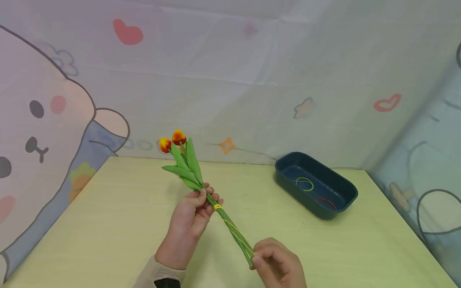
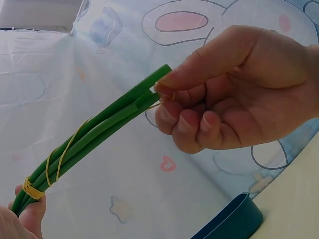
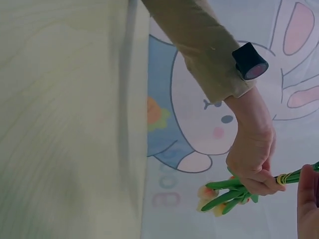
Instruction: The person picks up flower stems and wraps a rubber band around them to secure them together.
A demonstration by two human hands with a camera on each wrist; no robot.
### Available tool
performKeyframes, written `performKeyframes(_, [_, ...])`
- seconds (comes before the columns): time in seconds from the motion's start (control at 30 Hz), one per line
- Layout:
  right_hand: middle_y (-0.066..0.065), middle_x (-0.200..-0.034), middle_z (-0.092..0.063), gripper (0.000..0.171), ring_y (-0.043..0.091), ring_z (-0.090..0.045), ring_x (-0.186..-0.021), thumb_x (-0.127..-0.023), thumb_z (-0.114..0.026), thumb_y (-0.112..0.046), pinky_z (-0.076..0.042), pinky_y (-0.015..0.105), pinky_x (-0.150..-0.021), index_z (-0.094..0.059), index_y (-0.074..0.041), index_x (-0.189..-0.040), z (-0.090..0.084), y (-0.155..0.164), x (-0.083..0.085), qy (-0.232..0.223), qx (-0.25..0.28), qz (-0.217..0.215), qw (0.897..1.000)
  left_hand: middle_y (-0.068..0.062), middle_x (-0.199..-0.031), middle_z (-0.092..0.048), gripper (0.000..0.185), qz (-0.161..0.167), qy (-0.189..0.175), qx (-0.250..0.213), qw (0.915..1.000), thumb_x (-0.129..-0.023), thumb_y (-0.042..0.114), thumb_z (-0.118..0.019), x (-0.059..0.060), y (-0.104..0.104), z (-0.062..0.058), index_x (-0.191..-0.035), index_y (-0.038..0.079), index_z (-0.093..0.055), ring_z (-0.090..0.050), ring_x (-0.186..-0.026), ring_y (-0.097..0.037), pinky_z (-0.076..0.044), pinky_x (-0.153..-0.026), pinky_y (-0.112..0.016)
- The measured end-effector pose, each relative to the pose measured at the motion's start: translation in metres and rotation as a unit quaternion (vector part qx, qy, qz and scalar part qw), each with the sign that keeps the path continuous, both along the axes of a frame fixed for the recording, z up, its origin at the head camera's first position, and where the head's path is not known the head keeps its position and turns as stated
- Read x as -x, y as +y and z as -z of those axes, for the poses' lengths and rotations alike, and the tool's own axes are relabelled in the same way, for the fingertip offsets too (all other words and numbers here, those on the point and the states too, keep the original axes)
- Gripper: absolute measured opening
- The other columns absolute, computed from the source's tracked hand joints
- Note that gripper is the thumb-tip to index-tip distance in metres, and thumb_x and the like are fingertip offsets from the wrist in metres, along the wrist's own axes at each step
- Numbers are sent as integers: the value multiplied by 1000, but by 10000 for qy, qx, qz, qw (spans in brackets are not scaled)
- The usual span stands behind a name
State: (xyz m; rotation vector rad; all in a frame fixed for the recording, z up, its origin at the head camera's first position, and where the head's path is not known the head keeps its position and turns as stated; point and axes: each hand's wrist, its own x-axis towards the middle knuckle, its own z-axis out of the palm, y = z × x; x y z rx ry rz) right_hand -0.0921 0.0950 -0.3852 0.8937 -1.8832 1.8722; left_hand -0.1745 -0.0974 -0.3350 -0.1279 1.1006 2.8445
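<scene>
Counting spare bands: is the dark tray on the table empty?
No, the dark tray holds a yellow-green rubber band and a red rubber band.

I see smooth, matt plastic-looking flower stems [image 1: 230,228] bound by a thin rubber band [image 1: 217,207]. The tray [image 1: 345,200] looks glossy plastic; the table [image 1: 108,224] shows pale wood grain.

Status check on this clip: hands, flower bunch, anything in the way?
Left hand grips the tulip stems below the leaves. Right hand pinches the yellow rubber band at the stem ends. Dark tray sits off right, nothing in the way.
</scene>
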Motion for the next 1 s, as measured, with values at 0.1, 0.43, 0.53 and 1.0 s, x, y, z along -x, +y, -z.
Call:
performKeyframes(0.1, [13,-83,-57,27,17,-58,-74,-85,-50,25,-57,27,-61,-60,0,-87,-1,2,2,-103,73,-286,9995,0,-87,-49,13,79,9,-83,9999,-104,3,-31,-1,-1,-1,-108,-1,-43,-52,-73,-9,-56,-78,-23])
performKeyframes(0.43, [6,-82,-60,9,13,-58,-72,-84,-70,2,-50,18,-61,-64,-4,-79,-12,0,8,2591,-688,1477,9520,-1,-84,-50,18,-23,-11,-257,9997,-103,1,-31,-1,-1,-4,-100,2,-49,-53,-71,-11,-56,-76,-25])
performKeyframes(0.53, [9,-80,-58,16,16,-56,-70,-90,-66,-5,-49,19,-58,-63,1,-75,-23,-2,10,3314,-623,1523,9290,-1,-84,-50,17,-14,-76,-274,9996,-103,1,-31,-1,-1,-5,-103,1,-48,-53,-71,-11,-56,-76,-25])
performKeyframes(1.0, [6,-79,-58,12,13,-56,-69,-88,-66,-2,-49,18,-60,-63,-2,-77,-38,3,3,3042,-834,1022,9434,1,-80,-51,21,243,65,35,9997,-104,2,-30,-4,-2,-8,-98,5,-49,-51,-71,-11,-54,-76,-25])
